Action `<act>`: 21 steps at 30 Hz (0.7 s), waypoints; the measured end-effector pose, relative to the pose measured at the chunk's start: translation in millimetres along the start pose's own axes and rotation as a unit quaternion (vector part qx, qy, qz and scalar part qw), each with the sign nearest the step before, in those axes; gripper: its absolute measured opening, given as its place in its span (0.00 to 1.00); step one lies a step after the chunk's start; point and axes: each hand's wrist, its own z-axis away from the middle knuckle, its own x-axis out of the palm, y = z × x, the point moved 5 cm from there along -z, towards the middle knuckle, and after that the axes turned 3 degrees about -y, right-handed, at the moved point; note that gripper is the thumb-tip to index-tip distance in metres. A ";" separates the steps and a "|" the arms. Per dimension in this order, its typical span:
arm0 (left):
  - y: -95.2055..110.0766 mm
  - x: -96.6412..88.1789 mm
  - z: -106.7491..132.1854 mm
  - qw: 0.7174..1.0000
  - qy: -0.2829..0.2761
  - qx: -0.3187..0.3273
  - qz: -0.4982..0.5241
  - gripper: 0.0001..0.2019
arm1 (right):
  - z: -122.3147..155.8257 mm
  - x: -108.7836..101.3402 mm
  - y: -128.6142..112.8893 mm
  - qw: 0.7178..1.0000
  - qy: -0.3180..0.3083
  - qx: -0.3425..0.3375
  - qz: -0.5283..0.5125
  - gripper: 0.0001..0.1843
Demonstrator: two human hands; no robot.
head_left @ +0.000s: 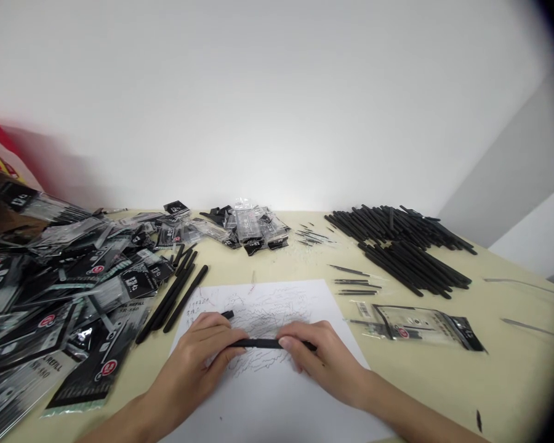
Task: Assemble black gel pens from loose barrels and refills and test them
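Both hands are closed on a black pen (261, 343), held level above a sheet of white paper (268, 406) covered in scribbled lines. My left hand (207, 351) pinches its left part between thumb and fingers. My right hand (318, 357) grips the right part, and a dark end shows past the fingers. A short black piece (228, 314), perhaps a pen cap, sticks out by my left hand's knuckles; how it is held is hidden. Several black pens (175, 295) lie left of the paper. To the right rests a clear refill packet (420, 326) with thin refills partly out.
Refill packets (87, 271) are heaped across the left side. More plastic packets (253, 227) and loose pen tips or refills (314, 234) lie at the back. Rows of black pens (406, 264) fill the back right. Thin refills (355, 283) lie nearer the paper, before a white wall (277, 104).
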 end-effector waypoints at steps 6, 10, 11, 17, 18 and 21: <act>0.3 -2.9 -2.8 1.000 0.023 -0.002 -0.002 0.08 | 2.3 -3.2 -1.6 0.998 0.052 -0.026 -0.023 0.06; 2.5 -2.9 -2.2 1.000 0.023 0.008 0.000 0.08 | 1.7 -3.7 0.3 0.999 0.048 -0.007 0.006 0.08; 2.4 -2.4 -1.7 1.000 0.020 0.010 0.001 0.08 | 1.4 -3.4 0.8 0.999 0.044 -0.005 0.016 0.09; -2.7 -2.2 -1.0 0.999 0.033 -0.007 -0.009 0.08 | 0.6 -4.6 2.6 0.997 0.066 -0.026 0.003 0.08; -2.5 -3.2 -1.3 0.999 0.038 -0.008 -0.011 0.08 | 0.9 -5.5 2.2 0.997 0.074 -0.033 0.006 0.08; 0.4 -5.0 -2.4 0.999 0.038 0.000 -0.006 0.08 | 1.5 -7.1 0.0 0.995 0.076 -0.040 0.043 0.06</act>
